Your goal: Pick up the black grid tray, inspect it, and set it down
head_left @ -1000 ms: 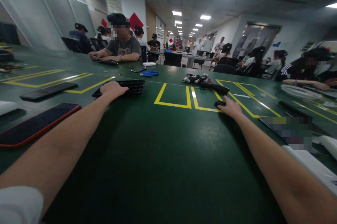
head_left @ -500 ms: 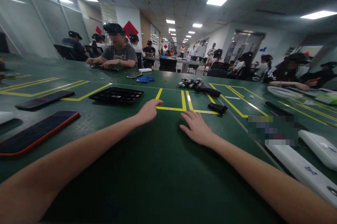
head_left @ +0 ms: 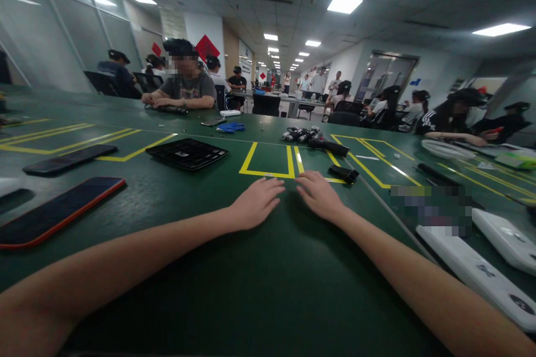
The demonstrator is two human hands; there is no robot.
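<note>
My left hand [head_left: 256, 203] is over the green tabletop [head_left: 234, 295], holding nothing, fingers stretched toward the right. Close by on the right, my right hand [head_left: 320, 196] has its fingers extended and holds nothing either. A small gap separates the two hands. Just beyond them runs a yellow tape outline [head_left: 268, 175]. To the left of my left hand lies a flat black tray-like panel [head_left: 186, 155] with a gridded surface. A small black block-shaped object [head_left: 343, 174] sits beyond my right hand, in front of a black cylindrical item [head_left: 329, 147] and a cable bundle [head_left: 301, 134].
At left lie a red-edged phone [head_left: 62, 210] and a dark phone [head_left: 69, 160]. White devices [head_left: 477, 273] stand at right, near a blurred-out patch. A blue glove [head_left: 230, 128] rests farther back. A person in a grey shirt [head_left: 190, 86] sits across the table.
My left hand has moved right and nearer me, from beside the black panel toward my right hand, its fingers now extended. The black panel looks slightly turned. My right hand has shifted slightly.
</note>
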